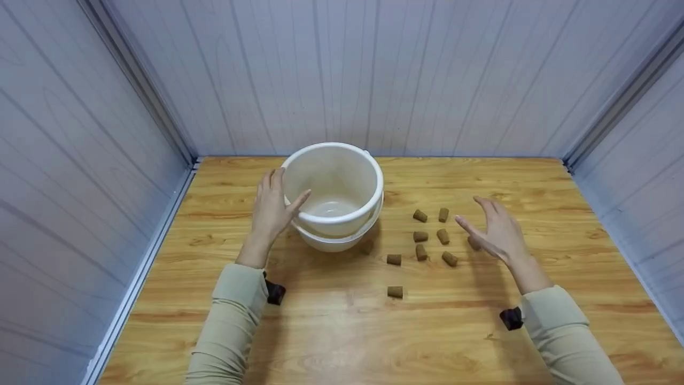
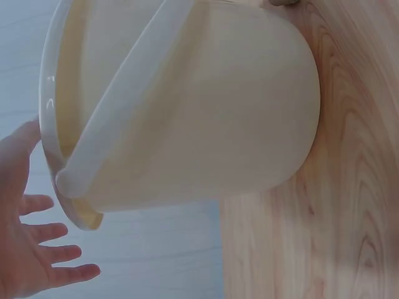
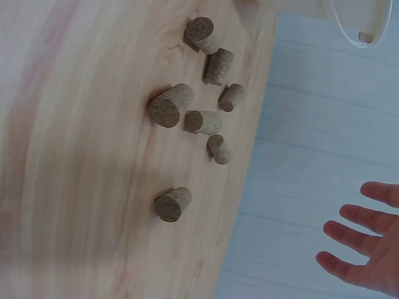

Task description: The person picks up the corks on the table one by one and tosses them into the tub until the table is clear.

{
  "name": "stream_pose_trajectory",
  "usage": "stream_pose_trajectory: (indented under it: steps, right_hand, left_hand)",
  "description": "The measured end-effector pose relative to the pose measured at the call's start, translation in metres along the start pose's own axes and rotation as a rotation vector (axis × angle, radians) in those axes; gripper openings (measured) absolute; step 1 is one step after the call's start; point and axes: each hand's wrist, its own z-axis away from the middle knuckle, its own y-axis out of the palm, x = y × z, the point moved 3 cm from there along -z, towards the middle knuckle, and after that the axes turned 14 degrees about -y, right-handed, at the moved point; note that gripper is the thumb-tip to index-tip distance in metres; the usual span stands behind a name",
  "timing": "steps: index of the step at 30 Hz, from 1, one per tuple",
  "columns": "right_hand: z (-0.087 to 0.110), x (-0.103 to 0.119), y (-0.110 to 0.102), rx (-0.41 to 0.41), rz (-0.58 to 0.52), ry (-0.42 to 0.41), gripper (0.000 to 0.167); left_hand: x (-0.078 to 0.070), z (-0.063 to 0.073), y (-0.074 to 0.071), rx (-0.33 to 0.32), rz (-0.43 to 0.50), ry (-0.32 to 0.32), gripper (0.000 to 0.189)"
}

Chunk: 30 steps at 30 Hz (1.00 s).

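Note:
A white plastic bucket (image 1: 334, 214) stands upright on the wooden table, its handle (image 2: 124, 99) lowered against the near side. My left hand (image 1: 271, 208) is at the bucket's left rim, thumb over the edge and the other fingers spread along the outside. In the left wrist view those fingers (image 2: 59, 252) look straight. Over the table to the right, my right hand (image 1: 497, 230) hovers with spread fingers and holds nothing. Several brown corks (image 1: 420, 236) lie scattered between the bucket and the right hand, one partly hidden behind that hand.
One cork (image 1: 395, 292) lies nearer the front than the others, and another (image 1: 367, 247) sits in shadow close by the bucket's base. Pale panelled walls (image 1: 342, 75) enclose the wooden table (image 1: 342, 331) at the back and both sides.

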Motion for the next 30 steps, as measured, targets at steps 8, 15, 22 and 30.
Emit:
stream_pose_trajectory:
  steps: [8,15,22,30]
  right_hand:
    - [0.009,-0.015,0.009,-0.034,-0.033,0.055,0.073]
    - [0.018,-0.030,0.018,-0.112,-0.117,0.101,0.068]
    - [0.026,-0.044,0.032,-0.168,-0.204,0.176,0.064]
    - [0.032,-0.054,0.046,-0.262,-0.256,0.286,0.055]
  left_hand:
    - [0.008,-0.004,0.000,-0.073,0.111,-0.137,0.074]
    - [0.016,-0.004,0.004,-0.101,0.230,-0.177,0.072]
    - [0.019,-0.004,0.007,-0.152,0.288,-0.222,0.067]
    - [0.016,-0.005,0.007,-0.162,0.360,-0.253,0.060]
